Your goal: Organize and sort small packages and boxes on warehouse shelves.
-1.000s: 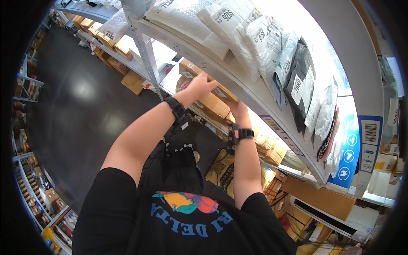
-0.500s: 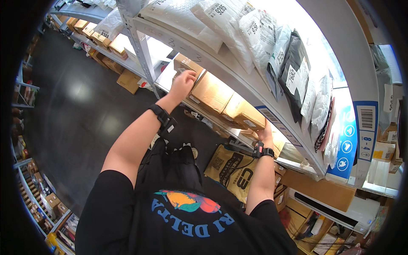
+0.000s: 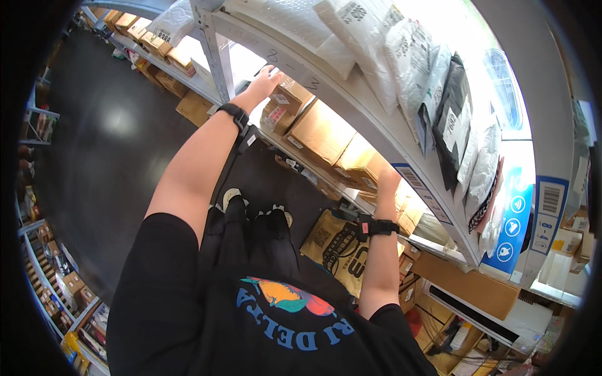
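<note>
My left hand [image 3: 264,83] is at the upper left corner of a small cardboard box [image 3: 290,98], its fingers bent over that edge. Just below this box lies another carton [image 3: 276,118] with a red-and-white label. Larger brown boxes [image 3: 321,131] stand in a row to the right on the same shelf level. At the right end of the row, my right hand [image 3: 389,182] reaches up beside a cardboard box [image 3: 364,164]. Its fingers are hidden beneath the upper shelf's edge.
White and black mailing bags [image 3: 451,122] lean on the upper shelf [image 3: 295,66] over my hands. A yellow printed sack [image 3: 335,247] lies on the floor by my feet. More boxes line a shelf [image 3: 150,75] at far left. A blue panel [image 3: 511,219] stands at right.
My left hand has moved up and away along the row. The small box under it now shows a labelled face, with the red-and-white labelled carton below. My right hand has shifted slightly.
</note>
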`<control>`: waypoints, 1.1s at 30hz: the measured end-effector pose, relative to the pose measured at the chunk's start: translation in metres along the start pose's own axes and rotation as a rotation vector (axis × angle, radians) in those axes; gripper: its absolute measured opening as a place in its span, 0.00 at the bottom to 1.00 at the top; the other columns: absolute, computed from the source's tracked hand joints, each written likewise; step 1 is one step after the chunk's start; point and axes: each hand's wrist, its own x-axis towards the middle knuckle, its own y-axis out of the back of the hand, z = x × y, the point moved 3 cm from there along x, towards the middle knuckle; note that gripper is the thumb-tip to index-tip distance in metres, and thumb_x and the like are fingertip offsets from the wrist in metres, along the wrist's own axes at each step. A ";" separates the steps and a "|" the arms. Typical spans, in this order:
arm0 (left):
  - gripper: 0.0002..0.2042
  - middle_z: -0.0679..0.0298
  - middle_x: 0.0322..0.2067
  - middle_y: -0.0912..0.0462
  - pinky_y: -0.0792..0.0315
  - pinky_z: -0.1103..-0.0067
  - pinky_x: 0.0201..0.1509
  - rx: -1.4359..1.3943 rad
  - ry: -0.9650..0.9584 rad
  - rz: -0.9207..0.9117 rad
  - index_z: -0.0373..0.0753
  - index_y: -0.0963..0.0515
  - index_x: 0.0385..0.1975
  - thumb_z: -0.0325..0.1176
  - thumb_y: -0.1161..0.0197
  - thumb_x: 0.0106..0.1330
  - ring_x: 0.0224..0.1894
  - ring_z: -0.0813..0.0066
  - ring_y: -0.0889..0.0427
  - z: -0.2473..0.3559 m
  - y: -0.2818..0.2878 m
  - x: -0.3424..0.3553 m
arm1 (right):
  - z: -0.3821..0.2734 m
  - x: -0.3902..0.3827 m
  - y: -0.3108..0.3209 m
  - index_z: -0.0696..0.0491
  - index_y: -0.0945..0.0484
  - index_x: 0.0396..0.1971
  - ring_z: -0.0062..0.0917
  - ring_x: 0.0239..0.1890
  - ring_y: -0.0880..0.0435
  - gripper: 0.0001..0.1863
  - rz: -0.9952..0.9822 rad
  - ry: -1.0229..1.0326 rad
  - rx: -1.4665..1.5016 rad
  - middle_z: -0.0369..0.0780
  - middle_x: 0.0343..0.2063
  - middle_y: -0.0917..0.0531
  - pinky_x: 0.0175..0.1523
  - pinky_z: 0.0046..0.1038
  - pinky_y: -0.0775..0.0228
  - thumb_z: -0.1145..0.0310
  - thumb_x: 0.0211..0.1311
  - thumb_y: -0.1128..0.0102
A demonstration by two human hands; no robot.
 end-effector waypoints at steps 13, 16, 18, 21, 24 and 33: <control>0.22 0.47 0.52 0.22 0.32 0.69 0.59 0.052 0.034 -0.287 0.33 0.28 0.55 0.36 0.45 0.62 0.55 0.55 0.24 0.119 -0.040 -0.061 | -0.219 0.024 -0.090 0.54 0.49 0.69 0.35 0.66 0.40 0.38 -0.713 -0.757 1.273 0.43 0.67 0.40 0.69 0.47 0.52 0.45 0.69 0.55; 0.19 0.45 0.43 0.21 0.31 0.65 0.57 0.229 -0.189 -0.083 0.32 0.24 0.46 0.37 0.43 0.58 0.48 0.49 0.23 0.133 -0.018 -0.096 | -0.248 0.012 -0.095 0.51 0.48 0.69 0.34 0.67 0.41 0.36 -0.702 -0.797 1.313 0.42 0.66 0.38 0.68 0.51 0.53 0.44 0.69 0.58; 0.20 0.45 0.45 0.23 0.34 0.63 0.60 0.288 -0.271 -0.110 0.30 0.25 0.46 0.38 0.41 0.57 0.51 0.48 0.27 0.155 -0.029 -0.114 | -0.234 0.001 -0.092 0.49 0.46 0.68 0.34 0.66 0.38 0.32 -0.662 -0.843 1.412 0.41 0.65 0.36 0.68 0.49 0.49 0.45 0.72 0.65; 0.24 0.45 0.55 0.30 0.42 0.58 0.67 0.318 -0.301 -0.084 0.30 0.30 0.51 0.38 0.40 0.56 0.61 0.42 0.37 0.177 -0.050 -0.146 | -0.227 -0.011 -0.072 0.48 0.34 0.60 0.28 0.58 0.29 0.24 -0.525 -0.857 1.569 0.37 0.55 0.27 0.62 0.42 0.37 0.50 0.74 0.67; 0.26 0.45 0.56 0.31 0.42 0.57 0.67 0.251 -0.334 -0.032 0.29 0.31 0.53 0.37 0.39 0.55 0.62 0.39 0.38 0.196 -0.059 -0.162 | -0.222 -0.015 -0.059 0.51 0.37 0.63 0.31 0.59 0.28 0.25 -0.412 -0.778 1.611 0.41 0.58 0.29 0.62 0.39 0.34 0.55 0.76 0.72; 0.32 0.41 0.59 0.33 0.38 0.67 0.66 -0.132 -0.203 -0.262 0.29 0.40 0.62 0.33 0.40 0.57 0.62 0.47 0.33 0.178 -0.085 -0.199 | -0.183 -0.038 -0.003 0.51 0.49 0.62 0.31 0.52 0.27 0.24 -0.098 -0.777 1.215 0.44 0.54 0.32 0.52 0.38 0.26 0.64 0.71 0.55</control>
